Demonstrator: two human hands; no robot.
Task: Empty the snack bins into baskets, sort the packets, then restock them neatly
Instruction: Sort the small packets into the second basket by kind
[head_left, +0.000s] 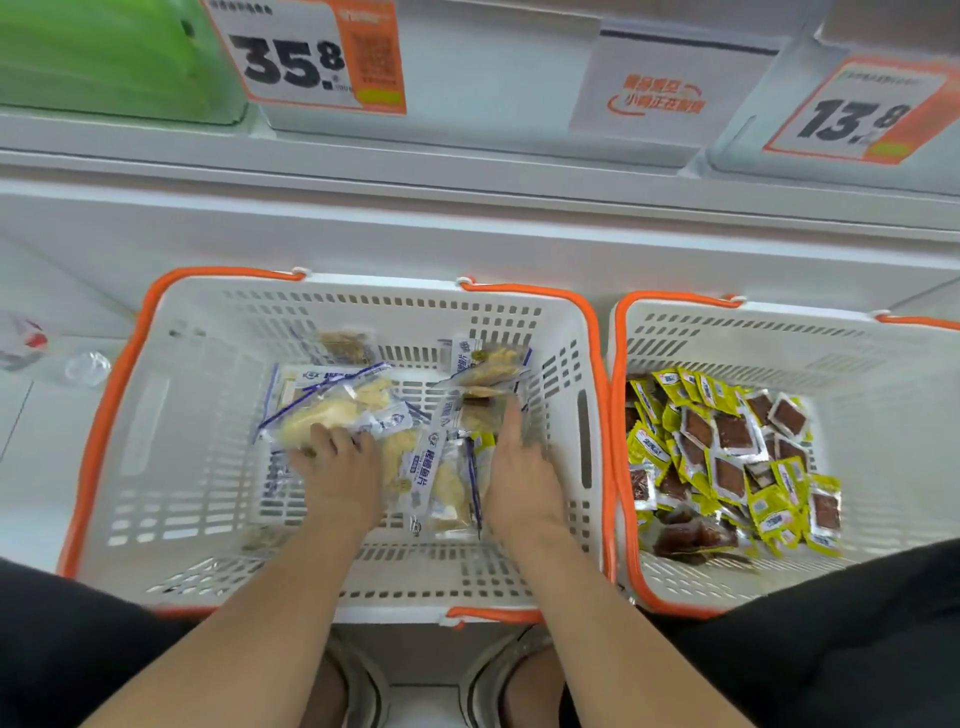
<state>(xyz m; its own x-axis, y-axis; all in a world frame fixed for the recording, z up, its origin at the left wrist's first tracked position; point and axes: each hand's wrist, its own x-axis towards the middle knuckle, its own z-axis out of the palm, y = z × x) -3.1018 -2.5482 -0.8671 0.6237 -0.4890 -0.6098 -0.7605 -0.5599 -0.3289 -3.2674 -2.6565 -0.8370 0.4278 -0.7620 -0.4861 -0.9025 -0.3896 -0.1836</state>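
Note:
Two white baskets with orange handles stand on the floor below the shelf. The left basket holds several clear packets with blue print and pale yellow snack pieces. Both my hands reach into it. My left hand has its fingers curled over the edge of a pale packet. My right hand lies with straight fingers against a small stack of packets on the basket's right side. The right basket holds a heap of yellow packets with dark brown squares.
A white shelf edge runs above the baskets, with price tags 35.8 and 13.8. A green bin sits top left. A clear bottle lies left of the baskets. My knees and shoes fill the bottom edge.

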